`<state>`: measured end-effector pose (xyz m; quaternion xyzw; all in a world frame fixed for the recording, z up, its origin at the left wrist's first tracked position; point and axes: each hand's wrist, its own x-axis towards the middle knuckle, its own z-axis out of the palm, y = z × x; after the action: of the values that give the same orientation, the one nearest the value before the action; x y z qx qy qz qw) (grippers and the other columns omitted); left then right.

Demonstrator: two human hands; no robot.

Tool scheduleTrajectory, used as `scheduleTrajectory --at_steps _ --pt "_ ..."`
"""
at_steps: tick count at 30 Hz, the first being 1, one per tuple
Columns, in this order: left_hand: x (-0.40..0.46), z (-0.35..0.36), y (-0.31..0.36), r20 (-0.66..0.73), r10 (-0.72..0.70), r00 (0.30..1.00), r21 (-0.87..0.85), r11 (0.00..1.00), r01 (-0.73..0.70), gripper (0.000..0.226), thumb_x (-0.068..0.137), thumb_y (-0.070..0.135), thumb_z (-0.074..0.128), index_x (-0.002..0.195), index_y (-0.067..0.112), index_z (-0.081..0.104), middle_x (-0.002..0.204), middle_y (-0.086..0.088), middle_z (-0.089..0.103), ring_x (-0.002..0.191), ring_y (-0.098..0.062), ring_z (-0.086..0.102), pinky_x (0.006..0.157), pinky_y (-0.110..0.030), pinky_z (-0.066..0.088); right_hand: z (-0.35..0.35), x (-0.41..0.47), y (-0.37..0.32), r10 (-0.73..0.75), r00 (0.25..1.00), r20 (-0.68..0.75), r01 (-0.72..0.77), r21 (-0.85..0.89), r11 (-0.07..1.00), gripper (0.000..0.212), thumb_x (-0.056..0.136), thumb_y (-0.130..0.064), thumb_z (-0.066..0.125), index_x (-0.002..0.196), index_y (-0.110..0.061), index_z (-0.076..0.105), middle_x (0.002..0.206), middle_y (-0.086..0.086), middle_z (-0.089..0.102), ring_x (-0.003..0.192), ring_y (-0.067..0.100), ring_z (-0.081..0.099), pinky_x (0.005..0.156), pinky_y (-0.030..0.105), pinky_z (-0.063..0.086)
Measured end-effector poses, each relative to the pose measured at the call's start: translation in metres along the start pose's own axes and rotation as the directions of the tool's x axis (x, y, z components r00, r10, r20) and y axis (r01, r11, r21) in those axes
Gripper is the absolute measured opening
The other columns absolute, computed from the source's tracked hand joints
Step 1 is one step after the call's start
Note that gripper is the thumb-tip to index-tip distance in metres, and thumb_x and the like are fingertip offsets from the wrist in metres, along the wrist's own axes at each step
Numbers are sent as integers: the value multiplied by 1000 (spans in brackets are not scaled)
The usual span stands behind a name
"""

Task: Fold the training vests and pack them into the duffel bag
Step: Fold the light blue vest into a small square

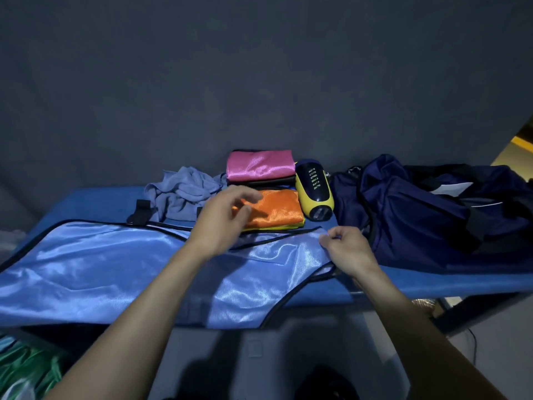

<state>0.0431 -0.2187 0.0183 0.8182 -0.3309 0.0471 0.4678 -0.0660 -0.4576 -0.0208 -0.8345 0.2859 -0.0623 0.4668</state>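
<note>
Vest fabric, pale blue and shiny with black trim, lies spread flat across the near part of the blue table [95, 202]; this blue vest [109, 269] reaches from the left edge of the view to just short of the bag, and its near hem hangs over the table's front edge. The right hand [347, 249] pinches the vest's upper right corner between thumb and curled fingers. The left hand [222, 223] hovers above the vest's neckline, fingers relaxed and spread, holding nothing, its fingertips in front of the orange vest [277, 210].

That orange vest is folded and sits on top of a yellow one whose edge just shows beneath it. Behind it is a second folded stack with a pink vest [261, 166] on top of darker pieces. Left of the stacks lies a crumpled grey-blue cloth [180, 194]. Just right of the stacks rests a yellow and black speaker [314, 193] on its side. The navy duffel bag [418, 209] slumps at the right end of the table, touching the speaker's far side. Green shiny fabric [26, 368] shows at the lower left, below the table.
</note>
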Motion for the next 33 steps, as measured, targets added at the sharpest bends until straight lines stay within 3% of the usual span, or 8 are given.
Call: scheduleTrajectory --at_steps 2,5,10,13,16,21,29,33 --pt "-5 -11 -11 22 12 1000 131 991 -14 16 100 11 63 111 21 71 106 12 67 93 4 62 77 -10 42 1 5 3 44 999 22 -43 -58 997 21 93 -18 60 74 -18 51 68 7 49 61 24 56 56 45 61" --pt "-13 -22 -31 173 -26 985 358 933 -38 14 96 27 70 110 25 70 104 11 63 89 -5 56 79 -28 47 1 5 1 54 998 13 -52 -105 993 17 93 -19 58 77 -17 50 69 6 52 62 23 58 47 29 53" --pt "-22 -31 -50 356 -128 926 558 824 -101 31 84 48 79 110 35 70 113 17 58 102 -16 47 88 -37 44 9 5 0 32 999 4 -32 -119 992 40 94 -44 65 73 -16 46 67 4 48 65 23 49 63 35 39" --pt "-21 -19 -50 242 -33 970 625 770 -130 14 93 33 71 106 31 72 112 12 62 100 -19 47 84 -36 40 10 6 -1 -11 991 -130 -7 -138 990 36 99 -37 58 76 -9 55 71 10 61 71 30 60 68 39 48" --pt "-19 -7 -44 55 28 998 623 780 -56 11 96 28 66 106 29 71 109 8 60 99 -22 49 83 -37 41 9 6 0 3 983 -181 -38 -190 981 27 101 -32 50 80 -16 53 81 9 63 82 34 59 72 41 45" --pt "-18 -9 -45 24 -23 999 616 788 4 15 93 25 68 107 28 69 111 6 57 101 -22 49 82 -34 41 9 4 0 -19 985 -171 -39 -326 945 22 101 -32 48 83 -19 52 92 9 63 90 37 57 75 40 43" --pt "-34 -53 -57 -51 -59 997 504 860 77 12 91 20 72 92 31 67 90 14 61 80 -12 55 68 -32 46 5 5 -10 10 1000 20 -8 -77 997 38 95 -35 67 71 -15 46 70 1 50 67 20 48 61 34 34" --pt "-45 -98 -87 -231 -183 956 457 846 273 11 89 16 73 90 27 70 85 11 67 75 -16 62 72 -31 46 -1 4 -6 11 998 69 -12 21 1000 33 87 -30 79 70 -14 55 66 -3 54 64 15 50 60 29 36"
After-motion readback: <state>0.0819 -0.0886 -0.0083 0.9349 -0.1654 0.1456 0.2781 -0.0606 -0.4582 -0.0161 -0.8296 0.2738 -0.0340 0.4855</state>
